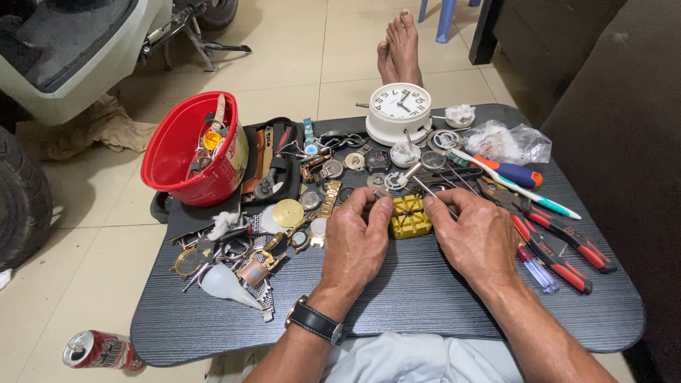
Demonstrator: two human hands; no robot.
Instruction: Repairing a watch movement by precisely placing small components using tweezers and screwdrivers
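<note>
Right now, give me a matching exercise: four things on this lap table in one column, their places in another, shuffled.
1. yellow block
2. red bucket
3. white clock
4. red-handled pliers

A. far edge of the table, centre
B. right of the right hand
C. between the left hand and the right hand
D. far left corner

Pairs: 1-C, 2-D, 3-A, 4-B

A yellow holder (411,216) sits on the dark grey wood-grain surface (425,298); red bowl (186,149), white clock (399,110), red-handled pliers (560,245).
</note>
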